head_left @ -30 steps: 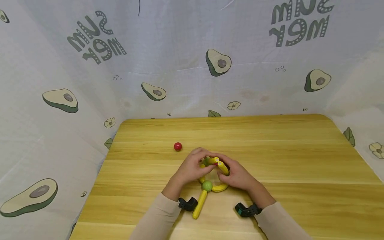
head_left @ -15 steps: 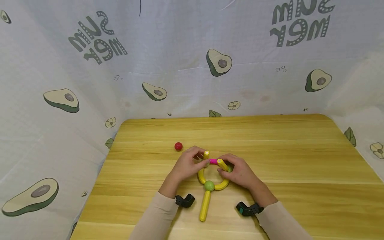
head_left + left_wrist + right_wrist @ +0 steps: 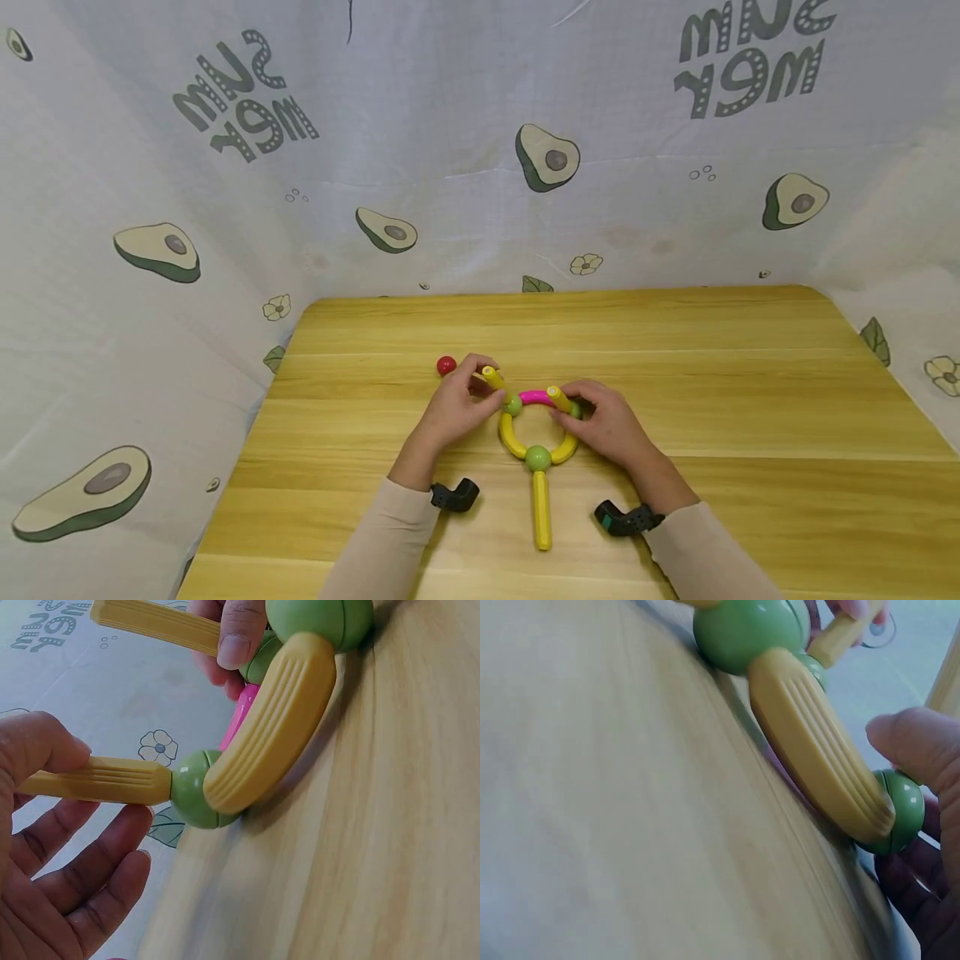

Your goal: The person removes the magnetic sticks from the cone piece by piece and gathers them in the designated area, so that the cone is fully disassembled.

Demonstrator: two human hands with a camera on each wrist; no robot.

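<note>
A ring of curved yellow sticks (image 3: 513, 437), a curved pink stick (image 3: 536, 397) and green balls (image 3: 537, 457) lies on the table, apparently a magnetic building set. One straight yellow stick (image 3: 542, 510) runs from its near ball toward the person. Two more straight sticks rise from the far balls. The left hand (image 3: 457, 406) pinches the left raised stick (image 3: 112, 780) between thumb and fingers, beside its green ball (image 3: 198, 787). With thumb and fingers, the right hand (image 3: 603, 418) holds the right green ball (image 3: 900, 814) at the foot of the other raised stick (image 3: 558, 397).
A loose red ball (image 3: 446, 365) sits on the wooden table (image 3: 675, 350), just behind the left hand. A printed curtain (image 3: 450, 150) hangs beyond the table's far edge and along its sides. Black wrist cameras (image 3: 628, 518) sit on both wrists.
The hands have moved apart, spreading the two raised sticks and uncovering the pink piece. The left stick now leans left. The ring has turned, its straight near stick swinging to the right.
</note>
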